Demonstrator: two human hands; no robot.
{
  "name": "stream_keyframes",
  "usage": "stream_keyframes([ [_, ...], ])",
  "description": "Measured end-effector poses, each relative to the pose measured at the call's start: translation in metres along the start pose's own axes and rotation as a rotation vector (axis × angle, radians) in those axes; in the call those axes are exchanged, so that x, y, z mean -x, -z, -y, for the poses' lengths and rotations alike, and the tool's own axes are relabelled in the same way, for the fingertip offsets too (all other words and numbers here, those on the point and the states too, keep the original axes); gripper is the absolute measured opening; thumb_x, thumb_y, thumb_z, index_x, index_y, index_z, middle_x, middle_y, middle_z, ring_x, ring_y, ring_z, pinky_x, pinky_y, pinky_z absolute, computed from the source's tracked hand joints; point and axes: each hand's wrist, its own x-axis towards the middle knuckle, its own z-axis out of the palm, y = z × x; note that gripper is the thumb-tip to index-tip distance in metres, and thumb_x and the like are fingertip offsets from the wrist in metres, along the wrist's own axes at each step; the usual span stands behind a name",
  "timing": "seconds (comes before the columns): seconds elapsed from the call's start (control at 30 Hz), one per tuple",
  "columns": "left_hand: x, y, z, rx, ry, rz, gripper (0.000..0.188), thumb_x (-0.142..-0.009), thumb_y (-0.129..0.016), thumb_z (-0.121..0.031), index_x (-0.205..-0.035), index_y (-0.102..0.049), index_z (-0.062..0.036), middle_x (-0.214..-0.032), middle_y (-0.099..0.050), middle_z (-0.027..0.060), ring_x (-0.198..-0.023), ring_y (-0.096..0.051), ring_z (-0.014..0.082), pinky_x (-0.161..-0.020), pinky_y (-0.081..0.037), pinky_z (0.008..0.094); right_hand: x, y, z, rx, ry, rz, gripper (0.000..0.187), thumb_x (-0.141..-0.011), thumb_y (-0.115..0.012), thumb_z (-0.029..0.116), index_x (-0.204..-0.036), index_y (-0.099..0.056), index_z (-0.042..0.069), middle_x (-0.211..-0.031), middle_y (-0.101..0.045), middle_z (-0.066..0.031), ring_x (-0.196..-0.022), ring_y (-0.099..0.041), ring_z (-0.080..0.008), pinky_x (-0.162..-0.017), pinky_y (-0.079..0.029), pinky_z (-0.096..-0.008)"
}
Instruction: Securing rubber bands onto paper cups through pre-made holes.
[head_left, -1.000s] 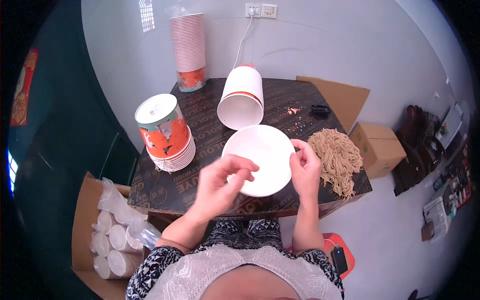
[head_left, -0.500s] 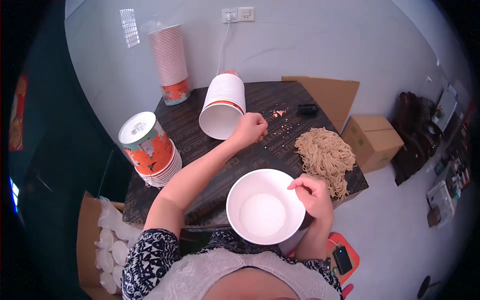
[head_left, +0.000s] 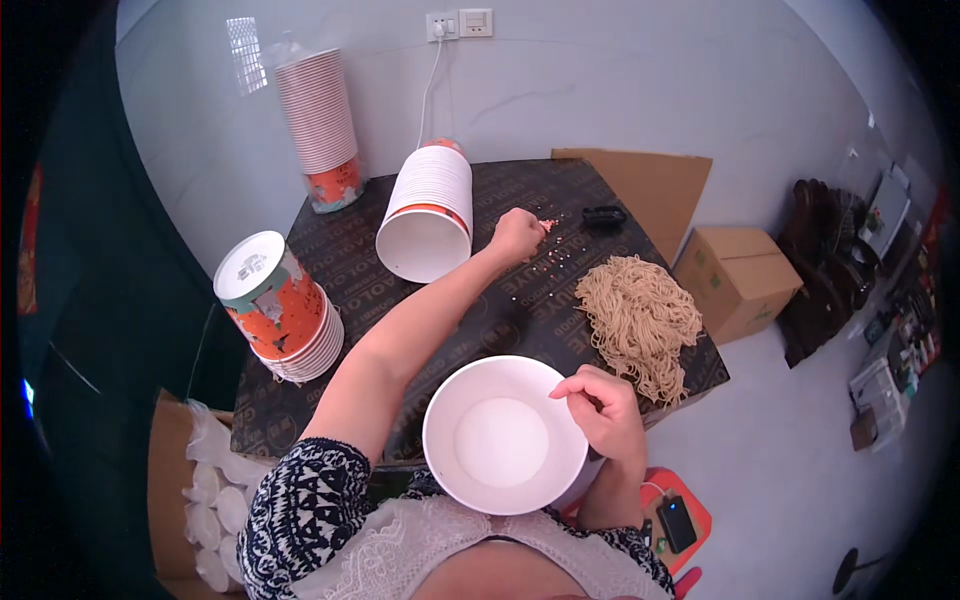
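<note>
A white paper tub (head_left: 500, 442) with its mouth facing up is held near my body, just off the front edge of the dark table. My right hand (head_left: 603, 410) is closed on the right side of its rim, thumb and fingers pinching it. Across the table reaches my left hand (head_left: 517, 236), its fingers drawn together at a small pile of pinkish bits (head_left: 549, 226); whatever lies between the fingertips is hidden. More tiny pale bits (head_left: 556, 257) are scattered nearby. A heap of tan noodles (head_left: 640, 320) rests at the table's right side.
Nested paper tubs lie on their side (head_left: 428, 205) behind my left forearm. Another stack (head_left: 280, 310) stands at the left, and a tall wrapped stack (head_left: 322, 130) at the back. A black object (head_left: 604, 216) sits far right. Cardboard boxes (head_left: 745, 275) stand beyond the table.
My left hand has moved farther out and right, reaching the pinkish pile with its fingers. The tub, still in my right hand, has shifted slightly left and closer to me.
</note>
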Motion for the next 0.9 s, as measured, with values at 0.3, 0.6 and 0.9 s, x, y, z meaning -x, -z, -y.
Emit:
stream_keyframes([
  [0.3, 0.031, 0.020, -0.004, 0.103, 0.039, 0.070, 0.026, -0.095, -0.058, -0.018, -0.102, -0.066, 0.0061, -0.084, -0.065, 0.0101, -0.062, -0.065, 0.0160, -0.051, -0.054, 0.0293, -0.001, -0.013, 0.007, -0.006, -0.027, 0.002, 0.020, -0.081, -0.052, -0.008, -0.086, -0.070, -0.001, -0.070, -0.053, -0.0009, -0.060, -0.045, -0.0073, -0.053, -0.030, -0.0239],
  [0.6, 0.191, 0.127, -0.079, 0.210, -0.599, 0.399, 0.040, -0.098, -0.050, -0.034, -0.101, -0.069, 0.0013, -0.105, -0.069, 0.0114, -0.105, -0.061, 0.0239, -0.094, -0.047, 0.0373, -0.006, -0.026, -0.015, -0.084, -0.132, -0.243, 0.016, -0.084, -0.053, -0.006, -0.087, -0.068, -0.002, -0.076, -0.058, 0.0012, -0.060, -0.044, -0.0019, -0.052, -0.031, -0.0201],
  [0.9, 0.322, 0.157, -0.048, -0.121, -0.652, -0.193, 0.059, -0.094, -0.044, -0.052, -0.099, -0.067, 0.0020, -0.120, -0.062, 0.0195, -0.120, -0.052, 0.0378, -0.105, -0.035, 0.0490, -0.055, -0.071, -0.035, -0.117, -0.084, -0.208, 0.017, -0.088, -0.053, 0.001, -0.093, -0.069, -0.002, -0.077, -0.062, 0.0013, -0.065, -0.050, -0.0027, -0.058, -0.039, -0.0207],
])
